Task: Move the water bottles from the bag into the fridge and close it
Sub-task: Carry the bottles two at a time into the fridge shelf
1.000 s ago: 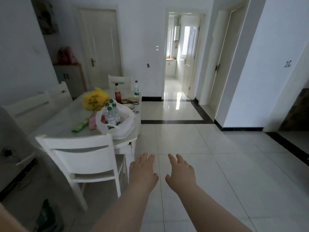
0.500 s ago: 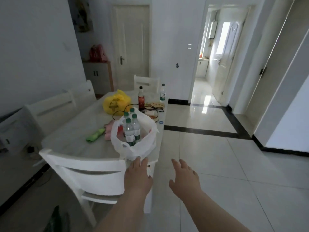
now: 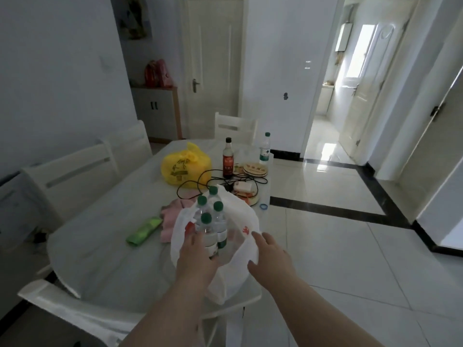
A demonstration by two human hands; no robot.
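Since half a second ago both hands are being brought from mid-air, short of the table, up to the white plastic bag (image 3: 240, 236). Left hand (image 3: 194, 259) is being laid against the nearest water bottle (image 3: 209, 234); fingers (image 3: 193, 240) are spread and only loosely curled, and a closed grip is not being shown. Right hand (image 3: 269, 256) is being pressed on the bag's rim at 3 o'clock, its fingers open and flat, nothing enclosed. Four green-capped bottles are being held upright inside the bag, at the near edge of the table (image 3: 100, 246). A fifth bottle (image 3: 264, 149) is standing apart at 12 o'clock, beside the dark sauce bottle (image 3: 228, 159). No fridge is being shown. Judgement: extraction is only being started; the limp bag is likely being steadied for the lift.
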